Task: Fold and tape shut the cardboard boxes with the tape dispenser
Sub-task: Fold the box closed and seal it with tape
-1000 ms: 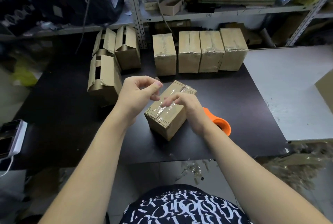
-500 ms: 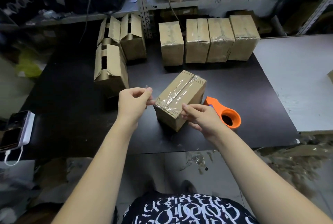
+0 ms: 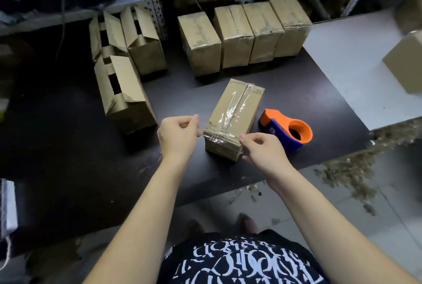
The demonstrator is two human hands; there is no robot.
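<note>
A closed cardboard box (image 3: 237, 110) lies on the black table (image 3: 68, 146), with clear tape along its top seam and a strip across its near end. My left hand (image 3: 178, 135) pinches the left end of that clear strip beside the box's near left corner. At the near right corner my right hand (image 3: 262, 148) pinches the strip's other end. The orange and blue tape dispenser (image 3: 287, 130) rests on the table just right of the box, untouched.
Several taped boxes (image 3: 242, 34) stand in a row at the back. Three boxes with open flaps (image 3: 123, 91) sit at the left. A white table (image 3: 356, 66) with another box (image 3: 406, 59) adjoins on the right. Metal shelving runs behind. Debris lies on the floor.
Both hands moved from the box's top down to its near end, each now at a corner. The view shifted downward, and the dispenser is now fully visible.
</note>
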